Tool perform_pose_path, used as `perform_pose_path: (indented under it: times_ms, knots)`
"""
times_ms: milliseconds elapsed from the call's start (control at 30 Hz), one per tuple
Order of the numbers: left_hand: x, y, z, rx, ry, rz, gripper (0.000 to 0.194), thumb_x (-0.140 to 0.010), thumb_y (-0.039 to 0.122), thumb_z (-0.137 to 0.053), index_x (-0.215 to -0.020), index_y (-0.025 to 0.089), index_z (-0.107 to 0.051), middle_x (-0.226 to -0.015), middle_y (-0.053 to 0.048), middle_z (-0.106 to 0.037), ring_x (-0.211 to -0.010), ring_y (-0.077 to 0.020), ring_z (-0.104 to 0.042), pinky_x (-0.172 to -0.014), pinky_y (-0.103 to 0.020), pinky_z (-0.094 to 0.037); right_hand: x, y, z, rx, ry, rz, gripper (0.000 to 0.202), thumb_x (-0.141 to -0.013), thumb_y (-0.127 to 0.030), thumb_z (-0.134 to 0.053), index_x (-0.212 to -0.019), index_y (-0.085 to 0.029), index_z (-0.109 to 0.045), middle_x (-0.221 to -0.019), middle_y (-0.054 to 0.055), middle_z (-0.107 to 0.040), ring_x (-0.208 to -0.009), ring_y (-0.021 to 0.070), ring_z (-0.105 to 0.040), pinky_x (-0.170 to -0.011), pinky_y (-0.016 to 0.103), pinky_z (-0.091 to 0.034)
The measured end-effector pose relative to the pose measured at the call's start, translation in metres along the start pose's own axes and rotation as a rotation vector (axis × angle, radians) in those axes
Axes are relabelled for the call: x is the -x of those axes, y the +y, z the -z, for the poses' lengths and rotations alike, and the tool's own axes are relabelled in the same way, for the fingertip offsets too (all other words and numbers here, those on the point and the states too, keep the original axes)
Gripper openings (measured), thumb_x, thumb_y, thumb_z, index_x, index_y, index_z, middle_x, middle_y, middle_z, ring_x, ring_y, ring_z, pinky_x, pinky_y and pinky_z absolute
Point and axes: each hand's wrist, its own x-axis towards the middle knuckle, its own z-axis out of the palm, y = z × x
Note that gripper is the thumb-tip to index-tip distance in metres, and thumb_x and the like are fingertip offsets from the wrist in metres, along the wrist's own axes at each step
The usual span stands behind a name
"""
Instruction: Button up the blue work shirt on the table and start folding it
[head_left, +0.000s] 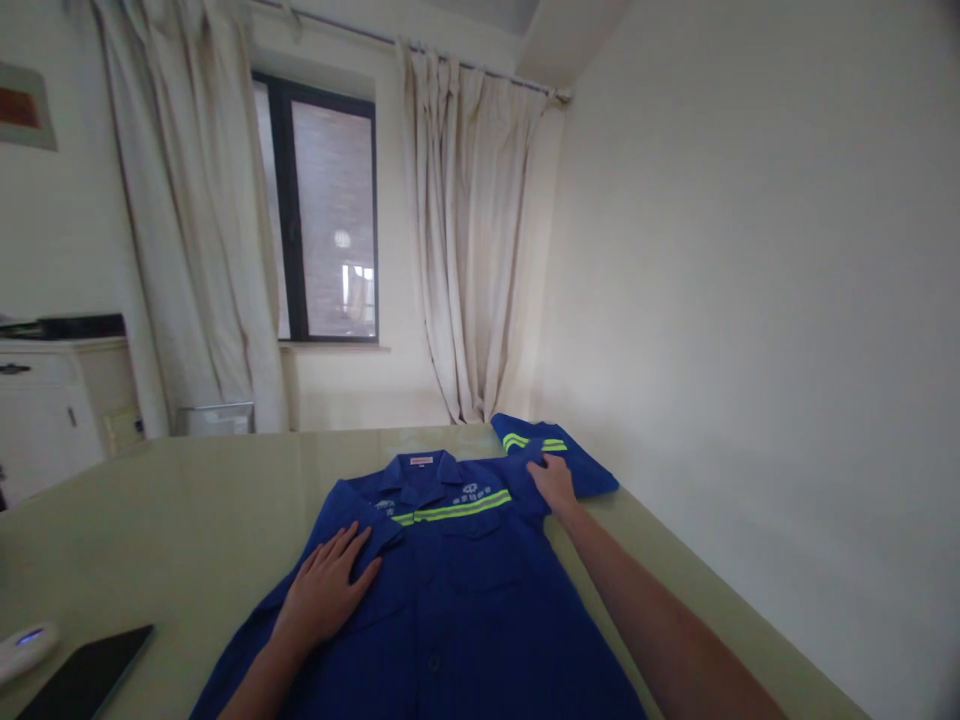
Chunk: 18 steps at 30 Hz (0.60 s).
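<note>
A blue work jacket (pixel 480 570) lies front up on the table, its collar toward the far side and a yellow-and-silver reflective stripe across the chest. My left hand (pixel 326 585) rests flat on the jacket's left side, fingers spread, beside a sleeve folded inward over the chest. At the right shoulder, my right hand (pixel 553 484) has its fingers closed on the other sleeve. Just beyond it is a folded blue cloth piece (pixel 577 465) with similar stripes; where it meets the sleeve is partly hidden by my hand.
The pale green table (pixel 187 530) meets a white wall (pixel 750 300) on the right. A dark tablet or phone (pixel 94 670) and a white device (pixel 26 650) with a lit display lie at the near left. Curtains (pixel 472 230) and a window (pixel 334 220) stand behind.
</note>
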Motion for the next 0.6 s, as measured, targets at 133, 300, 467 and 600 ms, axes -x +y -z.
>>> perform_pose_path:
  times_ms: [133, 300, 467, 600]
  knots:
    - [0.001, 0.000, -0.001, 0.025, 0.016, 0.000, 0.072, -0.093, 0.067, -0.037, -0.151, 0.025, -0.048, -0.160, -0.006, -0.042, -0.149, -0.0285, -0.036, -0.124, -0.051, -0.024, 0.019, -0.033, -0.033, 0.096, -0.112, 0.284, 0.038, -0.088, -0.053, -0.060, -0.079, -0.019, -0.074, -0.098, 0.009, -0.076, -0.107, 0.0255, -0.065, -0.094, 0.030, -0.045]
    - [0.001, -0.002, 0.001, 0.084, 0.065, -0.006, 0.066, -0.096, 0.065, -0.035, -0.144, 0.025, -0.056, -0.155, -0.006, -0.050, -0.145, -0.0278, -0.043, -0.123, -0.051, -0.027, 0.062, 0.005, -0.074, 0.490, -0.265, 0.536, 0.053, -0.099, -0.053, -0.045, -0.137, -0.021, -0.062, -0.150, 0.012, -0.053, -0.141, 0.0293, -0.043, -0.118, 0.044, -0.028]
    - [0.003, -0.001, 0.012, 0.098, 0.166, -0.056, 0.057, -0.102, 0.053, -0.028, -0.115, 0.021, -0.073, -0.125, -0.009, -0.071, -0.121, -0.0258, -0.061, -0.112, -0.043, -0.042, 0.087, 0.019, -0.068, 0.324, -0.293, 0.593, 0.051, -0.102, -0.044, -0.041, -0.146, -0.020, -0.053, -0.151, 0.010, -0.052, -0.140, 0.0246, -0.046, -0.118, 0.042, -0.033]
    - [0.005, 0.011, 0.025, -0.007, 0.145, 0.018, 0.055, -0.103, 0.044, -0.022, -0.100, 0.023, -0.073, -0.107, -0.009, -0.073, -0.106, -0.0252, -0.067, -0.103, -0.040, -0.047, 0.135, 0.000, -0.013, 0.111, -0.243, 0.680, 0.037, -0.103, -0.043, -0.043, -0.127, -0.026, -0.066, -0.130, 0.008, -0.067, -0.123, 0.0238, -0.059, -0.112, 0.040, -0.042]
